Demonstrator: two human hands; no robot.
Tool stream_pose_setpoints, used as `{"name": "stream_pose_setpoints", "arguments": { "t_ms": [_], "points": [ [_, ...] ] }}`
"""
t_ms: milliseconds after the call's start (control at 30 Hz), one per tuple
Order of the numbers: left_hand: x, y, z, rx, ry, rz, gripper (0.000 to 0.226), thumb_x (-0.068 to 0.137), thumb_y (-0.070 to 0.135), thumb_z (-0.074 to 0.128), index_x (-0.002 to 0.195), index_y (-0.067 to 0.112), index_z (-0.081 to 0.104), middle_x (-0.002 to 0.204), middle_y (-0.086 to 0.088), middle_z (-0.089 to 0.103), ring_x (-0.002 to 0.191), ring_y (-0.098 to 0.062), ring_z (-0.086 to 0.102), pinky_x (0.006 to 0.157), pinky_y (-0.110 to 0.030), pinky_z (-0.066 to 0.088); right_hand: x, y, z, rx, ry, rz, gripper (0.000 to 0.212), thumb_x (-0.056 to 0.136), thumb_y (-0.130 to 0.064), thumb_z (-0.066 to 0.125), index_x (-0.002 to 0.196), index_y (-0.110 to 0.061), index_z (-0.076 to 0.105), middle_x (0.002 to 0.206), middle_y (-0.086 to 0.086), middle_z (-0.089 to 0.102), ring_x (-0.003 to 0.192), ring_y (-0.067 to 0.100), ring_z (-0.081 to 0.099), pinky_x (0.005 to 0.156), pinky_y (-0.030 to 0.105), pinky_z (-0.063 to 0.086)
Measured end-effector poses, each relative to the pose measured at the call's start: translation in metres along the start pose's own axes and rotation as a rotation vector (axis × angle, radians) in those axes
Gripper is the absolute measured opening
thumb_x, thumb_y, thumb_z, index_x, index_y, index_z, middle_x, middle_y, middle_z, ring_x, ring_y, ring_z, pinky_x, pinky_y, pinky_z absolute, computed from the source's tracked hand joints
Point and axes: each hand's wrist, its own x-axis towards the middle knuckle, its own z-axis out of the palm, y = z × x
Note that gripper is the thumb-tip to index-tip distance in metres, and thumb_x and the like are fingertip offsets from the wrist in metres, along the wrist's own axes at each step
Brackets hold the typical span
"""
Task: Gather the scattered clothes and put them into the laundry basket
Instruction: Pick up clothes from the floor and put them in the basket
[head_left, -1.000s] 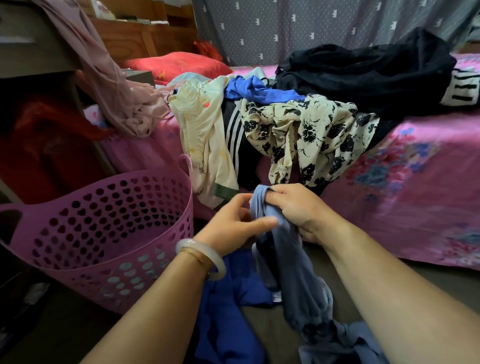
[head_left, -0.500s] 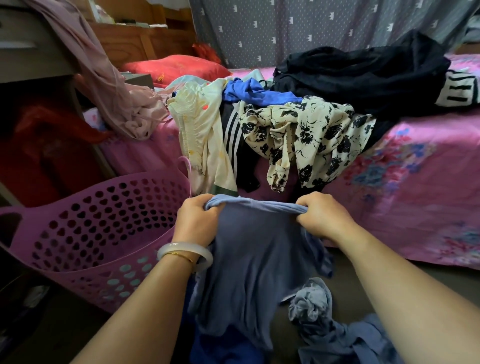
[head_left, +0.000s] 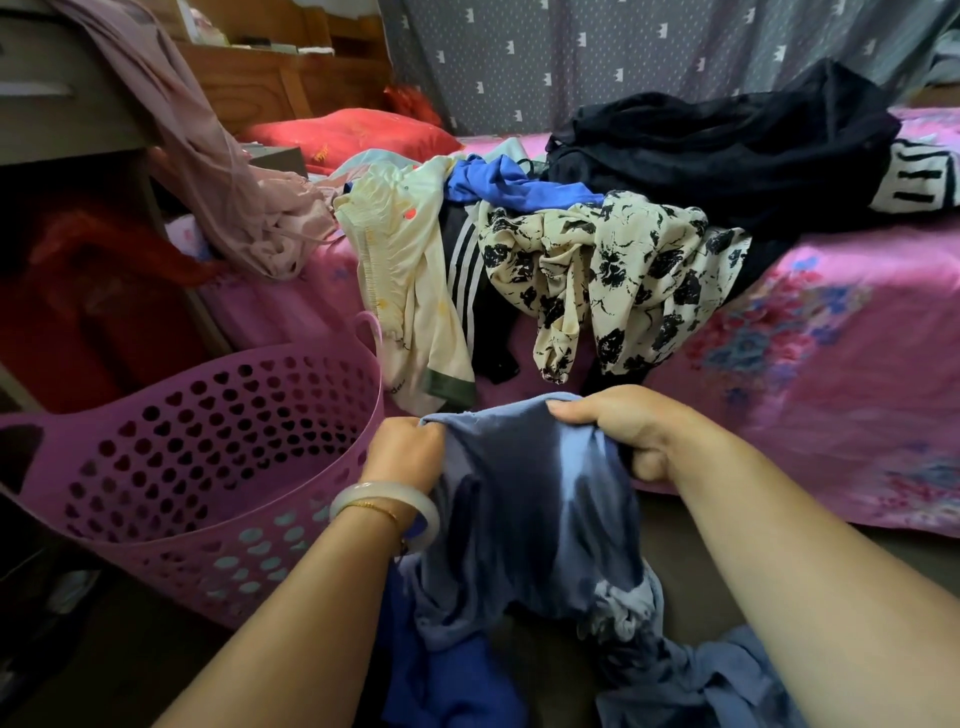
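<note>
I hold a grey-blue garment (head_left: 524, 509) up by its top edge, spread between both hands. My left hand (head_left: 405, 452), with a pale bangle on the wrist, grips its left corner. My right hand (head_left: 628, 431) grips its right corner. The cloth hangs down to the floor, just right of the purple perforated laundry basket (head_left: 218, 467), whose inside looks bare. On the bed edge lie a cream floral garment (head_left: 602, 275), a cream top (head_left: 410, 291), a striped black piece (head_left: 467, 270), a bright blue piece (head_left: 509, 182) and a black heap (head_left: 727, 150).
A bright blue garment (head_left: 457, 680) and another grey-blue piece (head_left: 727, 680) lie on the floor below my arms. The bed has a pink floral sheet (head_left: 831, 364) and a red pillow (head_left: 353, 132). A pink cloth (head_left: 223, 171) hangs from furniture at the left.
My hands have drawn apart from a bunched grip, spreading the grey-blue garment wide between them, and it has lifted a little higher off the floor.
</note>
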Motion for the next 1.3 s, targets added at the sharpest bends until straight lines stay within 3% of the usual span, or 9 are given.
{"name": "stream_pose_setpoints", "arguments": {
  "t_ms": [167,300,533,700,767,833,1100,1200,1300],
  "points": [
    [-0.017,0.028,0.015,-0.703,-0.292,-0.309,0.021,0.096,0.007,0.043,0.084,0.01,0.061,0.084,-0.015,0.057,0.082,-0.031,0.057,0.076,-0.042,0.05,-0.004,-0.005,0.035,0.002,-0.162,-0.115,0.031,0.09,-0.031,0.062,0.105,-0.004,0.068,0.097,0.015,0.067,0.085,0.025,0.061,0.077,0.035,0.05],
    [-0.027,0.032,0.016,-0.9,-0.484,-0.266,0.025,0.096,0.001,0.032,0.091,-0.006,0.055,0.096,-0.019,0.056,0.087,-0.028,0.056,0.077,-0.039,0.048,-0.007,-0.005,0.042,-0.15,-0.189,-0.219,0.082,0.042,-0.066,0.084,0.1,-0.011,0.065,0.106,0.007,0.068,0.109,0.028,0.061,0.096,0.043,0.047],
    [-0.03,0.023,-0.001,-0.996,-0.742,-0.17,0.056,0.071,-0.017,0.031,0.125,-0.021,0.045,0.12,-0.034,0.055,0.107,-0.037,0.059,0.089,-0.043,0.055,-0.009,-0.002,0.032,-0.48,-0.168,-0.438,0.048,0.06,-0.009,0.084,0.098,-0.023,0.057,0.094,0.0,0.062,0.088,0.013,0.058,0.076,0.029,0.051],
    [-0.022,0.012,0.002,-0.584,-0.442,-0.11,0.017,0.086,-0.013,0.049,0.091,0.001,0.056,0.08,-0.015,0.068,0.081,-0.034,0.063,0.067,-0.036,0.057,-0.011,-0.008,0.032,-0.278,-0.125,-0.529,0.033,0.071,0.016,0.043,0.088,-0.001,0.065,0.08,0.014,0.06,0.077,0.021,0.055,0.071,0.032,0.045],
    [-0.017,-0.001,0.008,-0.252,-0.201,0.118,0.031,0.076,-0.007,0.068,0.096,0.013,0.054,0.085,-0.003,0.064,0.083,-0.023,0.062,0.063,-0.026,0.054,-0.017,-0.014,0.03,-0.146,-0.153,-0.537,0.039,0.071,0.019,0.034,0.09,0.005,0.065,0.078,0.015,0.058,0.074,0.022,0.054,0.068,0.03,0.045],
    [-0.016,-0.013,0.016,-0.238,-0.286,0.216,0.05,0.071,-0.004,0.074,0.108,0.022,0.053,0.095,-0.005,0.063,0.089,-0.02,0.064,0.07,-0.029,0.056,-0.022,-0.02,0.029,-0.017,-0.2,-0.543,0.043,0.071,0.021,0.028,0.087,0.0,0.063,0.074,0.012,0.055,0.069,0.02,0.05,0.062,0.027,0.041],
    [-0.015,-0.057,0.054,-0.038,-0.504,0.104,0.02,0.082,0.013,0.063,0.097,0.022,0.072,0.095,0.001,0.074,0.092,-0.014,0.068,0.088,-0.036,0.056,-0.029,-0.045,0.016,0.635,-0.121,-0.595,0.044,0.079,0.02,0.024,0.082,-0.005,0.06,0.071,0.01,0.063,0.068,0.018,0.061,0.066,0.024,0.054],
    [-0.013,-0.064,0.051,-0.182,-0.371,-0.045,0.012,0.078,0.014,0.058,0.083,0.007,0.065,0.08,-0.006,0.064,0.074,-0.02,0.06,0.072,-0.038,0.053,-0.019,-0.042,-0.001,0.702,0.146,-0.605,0.042,0.077,0.018,0.027,0.078,-0.006,0.061,0.073,0.01,0.061,0.067,0.019,0.06,0.066,0.027,0.052],
    [-0.005,-0.065,0.04,-0.246,-0.209,-0.098,0.014,0.087,0.008,0.053,0.073,0.009,0.052,0.07,-0.007,0.046,0.064,-0.019,0.043,0.058,-0.03,0.033,0.002,-0.025,-0.021,0.351,0.519,-0.563,0.03,0.075,0.006,0.034,0.084,0.003,0.062,0.077,0.018,0.058,0.072,0.021,0.051,0.065,0.03,0.039]
  ]
}}
